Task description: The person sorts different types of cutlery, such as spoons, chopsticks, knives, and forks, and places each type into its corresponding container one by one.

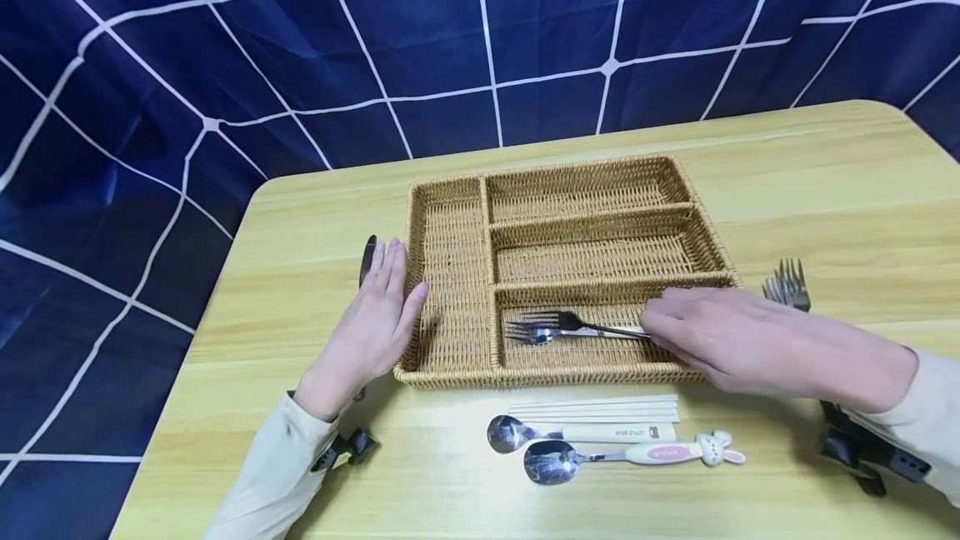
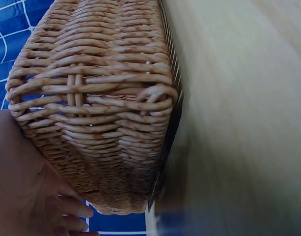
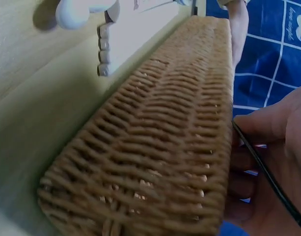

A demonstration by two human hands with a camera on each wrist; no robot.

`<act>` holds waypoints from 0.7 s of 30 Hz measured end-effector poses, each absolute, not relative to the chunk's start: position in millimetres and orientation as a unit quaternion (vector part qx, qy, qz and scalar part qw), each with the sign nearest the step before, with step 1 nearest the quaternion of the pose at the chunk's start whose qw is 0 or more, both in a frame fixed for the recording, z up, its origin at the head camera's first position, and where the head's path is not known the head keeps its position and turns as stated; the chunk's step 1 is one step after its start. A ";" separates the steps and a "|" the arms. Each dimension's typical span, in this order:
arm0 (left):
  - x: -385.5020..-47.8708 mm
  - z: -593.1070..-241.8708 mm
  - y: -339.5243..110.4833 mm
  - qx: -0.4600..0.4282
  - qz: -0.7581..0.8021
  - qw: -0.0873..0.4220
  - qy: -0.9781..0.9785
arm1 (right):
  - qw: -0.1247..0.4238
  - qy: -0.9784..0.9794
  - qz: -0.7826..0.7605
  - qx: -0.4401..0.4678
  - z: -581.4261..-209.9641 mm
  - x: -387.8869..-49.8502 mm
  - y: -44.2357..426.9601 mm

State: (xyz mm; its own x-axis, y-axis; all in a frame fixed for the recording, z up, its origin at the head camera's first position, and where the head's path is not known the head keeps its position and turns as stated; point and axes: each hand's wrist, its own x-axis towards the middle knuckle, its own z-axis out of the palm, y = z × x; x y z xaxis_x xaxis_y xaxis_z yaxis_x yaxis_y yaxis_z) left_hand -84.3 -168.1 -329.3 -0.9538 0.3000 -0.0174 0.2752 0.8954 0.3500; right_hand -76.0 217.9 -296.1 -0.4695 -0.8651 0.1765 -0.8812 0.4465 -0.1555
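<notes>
Fork [image 1: 570, 322], right of centre, likely light, stiff, slick; right hand [image 1: 723, 336] apparently pinches its handle [image 3: 269, 173], best hold; left hand [image 1: 371, 325] straight-fingered beside tray [image 1: 450, 377]

A wood-grained table [image 1: 862, 198] carries a wicker basket [image 1: 450, 378], chopsticks [image 1: 592, 408], spoons [image 1: 551, 463] and forks [image 1: 789, 292].
</notes>
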 end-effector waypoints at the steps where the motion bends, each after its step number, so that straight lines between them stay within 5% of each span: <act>1: -84.4 -329.4 -168.0 0.148 0.176 0.034 0.973 | 0.026 -0.850 0.113 0.514 -296.9 -75.9 216.7; 21: -85.9 -332.1 -168.6 0.148 0.179 0.029 0.972 | -0.186 -0.855 0.141 0.464 -305.5 -92.5 208.4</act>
State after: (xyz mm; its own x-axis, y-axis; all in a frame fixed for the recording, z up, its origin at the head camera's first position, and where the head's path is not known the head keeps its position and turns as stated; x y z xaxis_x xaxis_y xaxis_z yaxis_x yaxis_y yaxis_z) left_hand -85.9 -168.6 -332.1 -0.9546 0.2979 -0.0034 0.2773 0.8924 0.3561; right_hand -92.5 208.4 -305.5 -0.5012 -0.8451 -0.1862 -0.7400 0.5301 -0.4139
